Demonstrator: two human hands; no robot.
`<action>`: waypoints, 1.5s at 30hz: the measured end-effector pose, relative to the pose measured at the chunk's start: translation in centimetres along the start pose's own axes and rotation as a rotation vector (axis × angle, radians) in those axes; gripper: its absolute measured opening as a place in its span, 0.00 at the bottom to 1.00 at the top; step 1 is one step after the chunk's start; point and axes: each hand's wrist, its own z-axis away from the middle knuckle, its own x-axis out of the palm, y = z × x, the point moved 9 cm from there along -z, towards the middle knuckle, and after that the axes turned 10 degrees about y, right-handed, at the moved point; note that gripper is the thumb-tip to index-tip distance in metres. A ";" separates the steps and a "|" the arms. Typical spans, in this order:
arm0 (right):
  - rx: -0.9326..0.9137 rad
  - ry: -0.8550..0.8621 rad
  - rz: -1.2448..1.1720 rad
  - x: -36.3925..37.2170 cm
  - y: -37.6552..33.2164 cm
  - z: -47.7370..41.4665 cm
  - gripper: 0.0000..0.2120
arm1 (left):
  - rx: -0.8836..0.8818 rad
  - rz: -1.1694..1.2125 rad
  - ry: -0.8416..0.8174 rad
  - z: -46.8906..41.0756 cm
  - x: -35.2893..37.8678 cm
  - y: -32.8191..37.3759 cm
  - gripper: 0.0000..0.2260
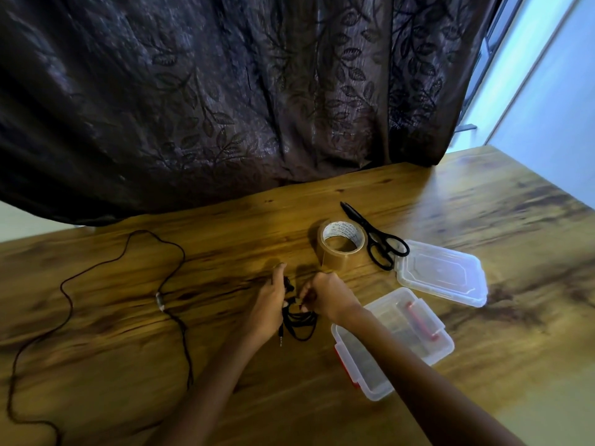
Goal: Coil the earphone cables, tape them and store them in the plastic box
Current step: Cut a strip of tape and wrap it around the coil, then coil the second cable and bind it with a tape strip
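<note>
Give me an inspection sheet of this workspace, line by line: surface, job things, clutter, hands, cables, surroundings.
Surface: wooden table, dark grain streaks.
Job's things: coiled black earphone cable held between both hands, plug hanging down; brown tape roll lying flat; black scissors closed, beside the roll; clear plastic box open, red latches; its lid lying apart beyond it.
Clutter: nothing seen.
Hands: left hand and right hand both grip the coil with their fingers.
Cables: second dark earphone cable sprawled loose on the left.
Surroundings: dark leaf-patterned curtain behind; bright window strip on the right.
</note>
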 end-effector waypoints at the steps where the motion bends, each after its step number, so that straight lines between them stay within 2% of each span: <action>1: 0.001 -0.001 -0.004 0.0 0.1 0.0 0.08 | 0.010 -0.018 -0.008 -0.1 0.0 0.0 0.35; 7: 0.007 -0.020 -0.015 0.2 0.2 -0.1 0.07 | 0.028 -0.022 -0.020 -0.4 0.0 0.5 0.18; 12: 0.010 -0.030 -0.049 0.0 0.1 0.0 0.08 | 0.083 -0.084 0.072 -0.4 -0.8 0.7 0.17; 17: 0.013 0.010 -0.025 -0.5 0.2 0.1 0.06 | 0.025 -0.097 0.110 -0.1 -1.3 -0.2 0.16; 24: -0.015 0.089 0.049 -1.9 -0.5 0.7 0.09 | 0.008 -0.043 0.143 0.5 -2.2 -0.6 0.16; 30: -0.112 0.212 -0.057 -3.5 -3.2 1.8 0.05 | 0.001 0.009 0.218 2.3 -4.6 -0.8 0.13; 35: -0.239 0.262 -0.131 -3.2 -7.2 3.2 0.06 | -0.025 0.103 0.301 5.2 -8.3 -1.7 0.11; 42: -0.363 0.171 -0.212 1.2 -12.8 6.2 0.07 | -0.122 0.183 0.473 11.5 -14.0 -6.4 0.09; 45: -0.439 0.036 -0.108 5.1 -14.7 8.2 0.10 | -0.191 0.201 0.503 14.5 -15.1 -9.3 0.08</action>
